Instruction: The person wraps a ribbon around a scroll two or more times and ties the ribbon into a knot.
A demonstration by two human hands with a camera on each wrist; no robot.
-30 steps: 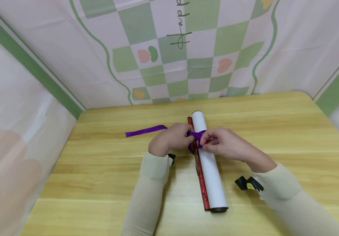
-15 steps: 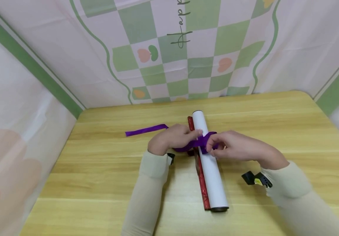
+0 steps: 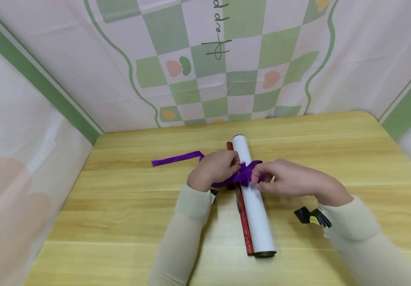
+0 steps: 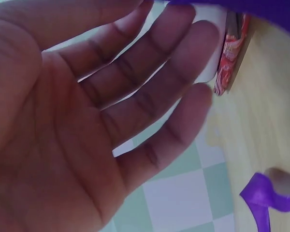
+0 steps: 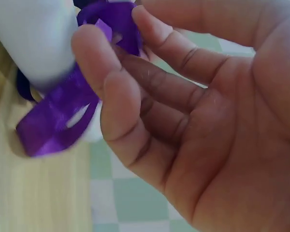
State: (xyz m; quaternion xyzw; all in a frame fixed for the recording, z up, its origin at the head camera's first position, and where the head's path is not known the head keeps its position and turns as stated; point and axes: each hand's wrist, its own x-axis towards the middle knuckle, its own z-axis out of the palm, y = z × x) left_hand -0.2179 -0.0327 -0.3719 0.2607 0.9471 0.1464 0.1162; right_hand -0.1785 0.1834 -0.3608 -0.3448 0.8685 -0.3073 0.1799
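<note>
A purple ribbon [image 3: 236,179] crosses a white roll [image 3: 259,222] with dark end caps, which lies lengthwise on the table. Along the roll's left side runs a patterned red strip [image 3: 245,226]. My left hand [image 3: 214,170] pinches the ribbon at the roll's left edge; in the left wrist view its thumb and index tips are cut off by the frame's top. With thumb and index finger, my right hand [image 3: 291,178] holds a loop of the ribbon on the roll's right side. Ribbon folds [image 5: 53,121] hang beside the roll in the right wrist view. The crossing is partly hidden by fingers.
One ribbon tail [image 3: 174,159] lies stretched out to the left on the wooden table [image 3: 119,222]. A printed cloth [image 3: 209,87] with green and white checks hangs behind the table's far edge. Both wrists wear small black camera mounts [image 3: 310,216].
My right hand has moved slightly right and down, drawing a ribbon loop over the roll. My left fingers straightened across the roll, then curled back onto the ribbon. The roll stays in place.
</note>
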